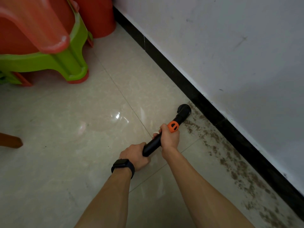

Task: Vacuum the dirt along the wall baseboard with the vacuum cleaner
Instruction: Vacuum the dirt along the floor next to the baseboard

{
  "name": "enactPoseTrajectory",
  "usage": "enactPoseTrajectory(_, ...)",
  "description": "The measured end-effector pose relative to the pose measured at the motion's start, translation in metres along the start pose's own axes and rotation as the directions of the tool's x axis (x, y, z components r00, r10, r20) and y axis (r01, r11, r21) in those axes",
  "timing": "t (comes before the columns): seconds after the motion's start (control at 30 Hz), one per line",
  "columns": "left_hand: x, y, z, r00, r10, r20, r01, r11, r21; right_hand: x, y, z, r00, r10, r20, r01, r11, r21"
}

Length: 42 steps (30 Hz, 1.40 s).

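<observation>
Vacuuming under way: the vacuum cleaner (152, 143) is gripped by both hands, left hand (134, 155) round its near end, right hand (169, 137) at the orange collar (173, 126). Its nozzle (184, 111) is set beside the baseboard (205, 104), at the far end of the dirt (238, 168); a pull nearward along the strip is judged next.

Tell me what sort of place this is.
Probably a room in a home, near a corner: glossy beige tiled floor, scuffed white painted wall with a black baseboard, and stacked red and green plastic stools.
</observation>
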<state>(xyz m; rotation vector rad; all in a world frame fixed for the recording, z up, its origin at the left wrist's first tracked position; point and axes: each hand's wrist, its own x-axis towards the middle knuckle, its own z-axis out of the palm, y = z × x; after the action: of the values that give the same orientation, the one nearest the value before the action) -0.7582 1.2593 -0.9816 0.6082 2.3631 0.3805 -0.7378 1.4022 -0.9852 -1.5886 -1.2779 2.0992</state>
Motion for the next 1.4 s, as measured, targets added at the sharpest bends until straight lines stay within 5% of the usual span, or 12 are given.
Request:
enactPoseTrajectory(0.7, 0.030, 0.028, 0.008, 0.993, 0.043, -0.108, -0.032, 0.994, 0.107, 0.034, -0.027, -0.014, 0.996, -0.005, 0.090, -0.009, 0.987, 0.160)
enactPoseTrajectory(1.07, 0.039, 0.029, -0.007, 0.999, -0.043, 0.018, 0.046, 0.951, -0.305, 0.045, -0.050, 0.011, 0.996, -0.011, 0.083, 0.018, 0.997, -0.081)
enactPoseTrajectory(1.2, 0.028, 0.022, -0.010, 0.997, -0.033, 0.068, 0.052, 0.956, -0.287, 0.033, -0.036, 0.009, 1.000, 0.008, 0.012, -0.007, 0.997, -0.071)
enactPoseTrajectory(1.4, -0.006, -0.021, -0.020, 0.991, -0.089, 0.099, 0.106, 0.977, -0.186, -0.003, 0.005, 0.021, 0.991, 0.071, 0.111, -0.075, 0.997, 0.032)
